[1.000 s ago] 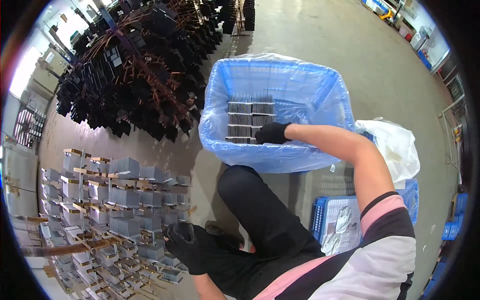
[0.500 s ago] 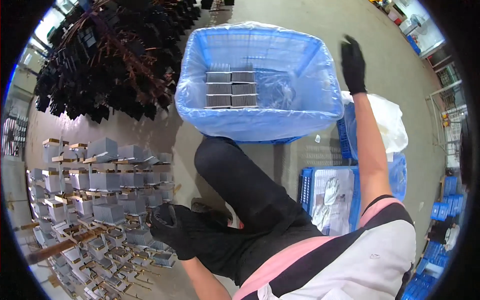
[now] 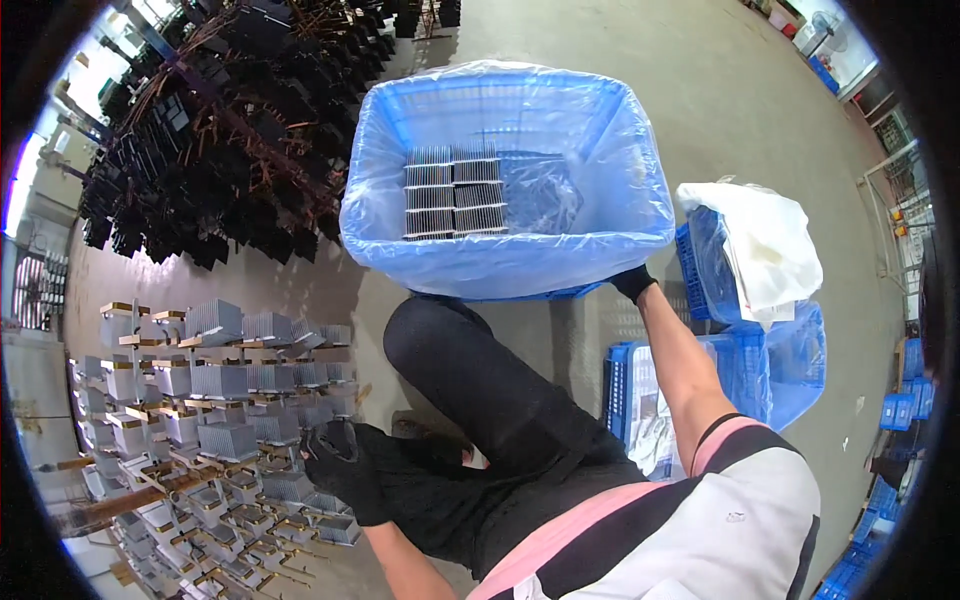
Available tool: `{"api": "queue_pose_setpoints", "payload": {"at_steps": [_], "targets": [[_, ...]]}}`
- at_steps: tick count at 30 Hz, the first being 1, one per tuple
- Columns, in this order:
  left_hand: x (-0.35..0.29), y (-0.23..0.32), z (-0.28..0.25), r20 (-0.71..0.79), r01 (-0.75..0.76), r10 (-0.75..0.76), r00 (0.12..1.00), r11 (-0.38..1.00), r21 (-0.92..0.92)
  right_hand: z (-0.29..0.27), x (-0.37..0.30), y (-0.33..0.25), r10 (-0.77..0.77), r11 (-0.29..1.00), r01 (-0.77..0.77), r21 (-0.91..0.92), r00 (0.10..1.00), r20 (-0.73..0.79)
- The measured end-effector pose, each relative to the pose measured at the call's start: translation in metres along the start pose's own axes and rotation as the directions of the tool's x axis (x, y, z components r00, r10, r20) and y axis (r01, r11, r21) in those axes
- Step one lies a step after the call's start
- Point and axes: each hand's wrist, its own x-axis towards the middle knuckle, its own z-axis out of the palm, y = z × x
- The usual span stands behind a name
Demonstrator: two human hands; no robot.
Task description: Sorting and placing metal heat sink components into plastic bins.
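Loosely, crinkled plastic (image 3: pixel 450 264) drapes the crate (image 3: pixel 566 293).

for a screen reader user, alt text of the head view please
A gloved right hand is at the near right corner of a plastic-lined blue crate holding finned metal blocks; the gloved left hand is near racked grey blocks.
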Motion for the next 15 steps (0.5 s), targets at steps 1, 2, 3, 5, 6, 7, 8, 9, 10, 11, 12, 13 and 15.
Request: {"api": "queue_pose_setpoints", "payload": {"at_steps": [1, 2, 3, 5, 6, 7, 8, 9, 10, 11, 12, 13, 15], "targets": [[-0.001, -0.001, 0.001, 0.005, 0.007, -0.007, 1.0, 1.0, 0.015, 0.0, -0.001, -0.005, -0.022, 0.993, 0.022, -0.116, 1.0, 0.001], [-0.002, 0.001, 0.002, 0.005, 0.007, -0.007, 1.0, 1.0, 0.007, -0.002, -0.005, -0.005, -0.04, 0.971, 0.039, -0.234, 0.999, 0.001], [-0.003, 0.003, 0.002, 0.015, 0.024, -0.024, 1.0, 1.0, 0.01, -0.001, -0.011, -0.003, -0.039, 0.97, 0.037, -0.24, 0.999, -0.003], [0.001, 0.008, 0.003, 0.037, 0.053, -0.053, 0.998, 0.999, 0.01, 0.002, -0.023, 0.007, -0.051, 0.998, 0.049, -0.036, 0.997, -0.059], [0.004, 0.01, 0.004, 0.041, 0.048, -0.048, 0.998, 0.999, 0.003, 0.006, -0.033, 0.012, -0.051, 0.996, 0.057, 0.07, 0.995, -0.087], [0.008, 0.011, 0.002, 0.034, 0.025, -0.025, 0.999, 0.999, -0.021, 0.02, -0.044, 0.014, -0.046, 0.996, 0.053, 0.078, 0.995, -0.085], [0.01, 0.012, 0.0, 0.03, 0.003, -0.002, 1.0, 0.999, -0.042, 0.036, -0.061, 0.015, -0.053, 0.998, 0.047, -0.045, 0.99, -0.127], [0.01, 0.013, 0.0, 0.03, -0.021, 0.023, 0.999, 0.998, -0.066, 0.047, -0.076, 0.015, -0.061, 0.985, 0.032, -0.17, 0.984, -0.169], [0.009, 0.013, 0.001, 0.04, -0.027, 0.029, 0.999, 0.998, -0.058, 0.056, -0.087, 0.014, -0.048, 0.986, 0.02, -0.163, 0.984, -0.17], [0.008, 0.012, 0.0, 0.037, -0.039, 0.041, 0.998, 0.998, -0.048, 0.064, -0.1, 0.009, 0.017, 0.993, -0.032, -0.111, 0.991, -0.131], [0.007, 0.01, 0.001, 0.03, -0.051, 0.052, 0.998, 0.998, -0.038, 0.071, -0.11, 0.004, 0.077, 0.995, -0.082, -0.059, 0.993, -0.09], [0.008, 0.008, 0.002, 0.021, -0.064, 0.065, 0.998, 0.998, -0.029, 0.074, -0.115, -0.003, 0.131, 0.991, -0.131, -0.009, 0.99, -0.047], [0.006, 0.004, 0.003, 0.066, -0.051, 0.054, 0.996, 0.997, -0.052, 0.051, -0.124, -0.015, 0.086, 0.956, -0.072, -0.284, 0.996, 0.038]]}}
